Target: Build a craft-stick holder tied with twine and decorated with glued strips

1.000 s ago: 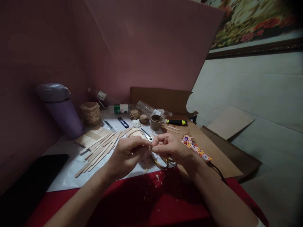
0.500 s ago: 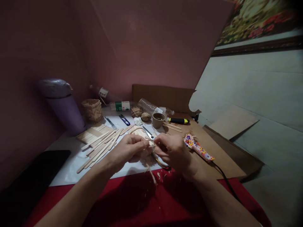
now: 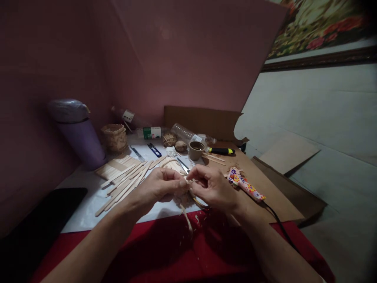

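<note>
In the middle of the head view, both hands meet over the front of the work surface. The fingertips of my left hand pinch one side of a small pale fibrous strand. My right hand grips the same strand between thumb and fingers, close beside the left. Just behind them lie scissors, blades pointing away and handles partly hidden. Below the hands, a loose length of pale fibre hangs over the red cloth. What lies directly under the fingers is mostly covered.
Wooden craft sticks spread to the left, near a woven pot and purple tumbler. Behind are twine balls, plastic bottles and a brown cup. A flower-patterned glue gun with a cord lies on cardboard at right.
My right hand has turned slightly and its fingertips have come up closer to the left ones, showing more of the strand. The left hand has hardly moved.
</note>
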Available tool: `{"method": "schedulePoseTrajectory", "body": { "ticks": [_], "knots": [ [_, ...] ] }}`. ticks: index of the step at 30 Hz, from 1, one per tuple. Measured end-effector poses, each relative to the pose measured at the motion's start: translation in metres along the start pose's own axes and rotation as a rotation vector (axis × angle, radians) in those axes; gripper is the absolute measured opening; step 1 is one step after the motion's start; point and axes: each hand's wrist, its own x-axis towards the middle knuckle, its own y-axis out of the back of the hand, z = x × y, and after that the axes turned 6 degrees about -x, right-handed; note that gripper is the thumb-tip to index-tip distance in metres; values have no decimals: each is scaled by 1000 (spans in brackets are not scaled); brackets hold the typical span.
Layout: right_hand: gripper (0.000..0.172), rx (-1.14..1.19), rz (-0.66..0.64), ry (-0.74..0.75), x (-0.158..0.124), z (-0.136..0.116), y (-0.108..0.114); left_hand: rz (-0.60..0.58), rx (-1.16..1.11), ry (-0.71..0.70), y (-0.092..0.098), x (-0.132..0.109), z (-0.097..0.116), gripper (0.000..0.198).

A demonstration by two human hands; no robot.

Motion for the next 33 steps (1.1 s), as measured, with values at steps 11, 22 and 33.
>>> {"method": "schedulePoseTrajectory", "body": {
  "ticks": [11, 22, 33],
  "knots": [
    [14, 443, -169, -181, 4, -1, 5, 117, -87, -70, -1, 3, -1, 18],
    [19, 40, 68, 71, -1, 2, -13, 204, -233, -87, -6, 7, -9, 18],
    [14, 112, 105, 86, -3, 7, -16, 136, -93, -95, 0, 7, -11, 14]
  ]
}}
